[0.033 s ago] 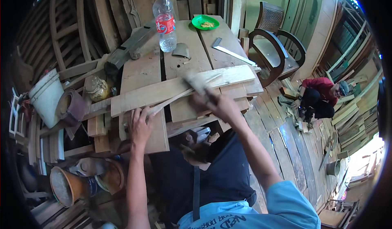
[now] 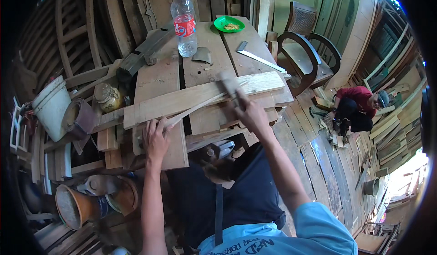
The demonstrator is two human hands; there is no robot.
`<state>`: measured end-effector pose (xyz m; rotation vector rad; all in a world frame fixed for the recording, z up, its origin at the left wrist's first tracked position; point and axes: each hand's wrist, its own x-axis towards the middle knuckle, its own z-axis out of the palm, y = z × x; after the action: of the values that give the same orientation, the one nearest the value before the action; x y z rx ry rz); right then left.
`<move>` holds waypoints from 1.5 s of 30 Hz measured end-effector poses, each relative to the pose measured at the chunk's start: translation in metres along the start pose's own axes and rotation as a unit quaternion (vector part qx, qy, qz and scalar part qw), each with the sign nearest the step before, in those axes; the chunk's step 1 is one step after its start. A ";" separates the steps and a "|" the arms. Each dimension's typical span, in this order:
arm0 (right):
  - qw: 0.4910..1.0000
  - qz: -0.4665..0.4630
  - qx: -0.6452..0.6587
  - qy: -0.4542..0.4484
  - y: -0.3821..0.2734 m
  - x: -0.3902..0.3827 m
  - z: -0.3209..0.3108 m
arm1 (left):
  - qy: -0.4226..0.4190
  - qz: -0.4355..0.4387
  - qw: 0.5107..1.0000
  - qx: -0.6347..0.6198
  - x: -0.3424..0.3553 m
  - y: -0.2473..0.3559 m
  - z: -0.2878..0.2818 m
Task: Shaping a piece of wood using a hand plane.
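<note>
My left hand [image 2: 156, 139] pinches the near left end of a thin, tapering wooden strip [image 2: 198, 106]. The strip lies slantwise against a long pale board [image 2: 170, 101] on the plank worktable [image 2: 157, 78]. My right hand [image 2: 251, 116] is closed around a flat, block-shaped tool [image 2: 229, 83], greyish and smeared by motion, so its exact kind cannot be told. That tool is over the strip's far right part, above the board. Its underside, and whether it touches the wood, are hidden.
On the table stand a water bottle [image 2: 184, 27], a green dish [image 2: 229, 24] with food, a try square [image 2: 259, 59] and a curved grey piece [image 2: 202, 55]. Leftward are a white bucket [image 2: 51, 106], a sandpaper roll [image 2: 82, 118] and a jar [image 2: 107, 97]. A person [image 2: 359, 105] crouches at right.
My right hand has shifted slightly to the right with the block-shaped tool, along the strip. My left hand, the strip and the board stay in place.
</note>
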<state>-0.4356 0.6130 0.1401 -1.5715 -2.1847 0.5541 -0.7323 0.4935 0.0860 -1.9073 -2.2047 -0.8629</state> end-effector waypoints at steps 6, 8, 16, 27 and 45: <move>0.989 -0.118 -0.027 -0.086 -0.021 -0.017 0.023 | 0.044 0.046 0.996 0.067 -0.007 -0.027 0.005; 0.997 -0.076 -0.002 -0.028 -0.015 -0.008 0.003 | -0.008 0.020 0.999 0.036 -0.004 -0.019 -0.003; 0.996 -0.070 -0.007 -0.050 0.001 -0.014 0.006 | 0.015 0.056 0.998 0.025 -0.001 -0.013 0.003; 0.996 0.051 0.071 0.024 0.004 0.000 0.006 | 0.024 0.055 0.998 0.011 -0.002 -0.010 0.006; 0.997 0.054 0.053 0.003 0.004 -0.002 -0.003 | 0.014 0.033 0.999 -0.010 -0.004 -0.002 0.005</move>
<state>-0.4303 0.6125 0.1401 -1.6388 -2.0401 0.6839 -0.7322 0.4919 0.0793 -1.9528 -2.1132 -0.8979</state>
